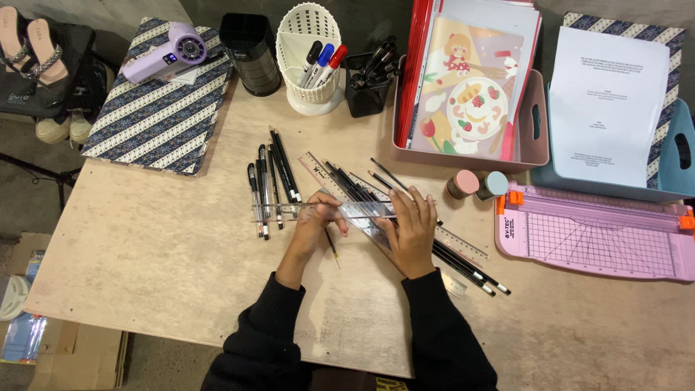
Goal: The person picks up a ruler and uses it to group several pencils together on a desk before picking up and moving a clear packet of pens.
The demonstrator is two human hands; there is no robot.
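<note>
While you look down at the counter (159, 246), your two hands meet near its middle. Your left hand (316, 221) pinches a clear ruler (289, 211) that lies flat and reaches out to the left, over the lower ends of a small row of black pens (269, 185). A thin pencil (332, 247) pokes out from under that hand. Your right hand (411, 228) is bent, with its fingers (404, 204) pressing down on the ruler's right end and on a bunch of black pencils (463, 264). These pencils lie slanted and stick out past your hand toward the lower right. A second ruler (463, 246) lies slanted under them.

Just beside your right hand stand two small round jars (478, 184), one pink and one blue-green. A pink paper cutter (597, 232) sits to the right. At the back stand a white basket cup (311, 58) with markers, a black cup (250, 54), a black pen box (365, 90) and a pink tray (532, 137) full of papers. A purple fan (166, 52) rests on a striped folder (159, 108).
</note>
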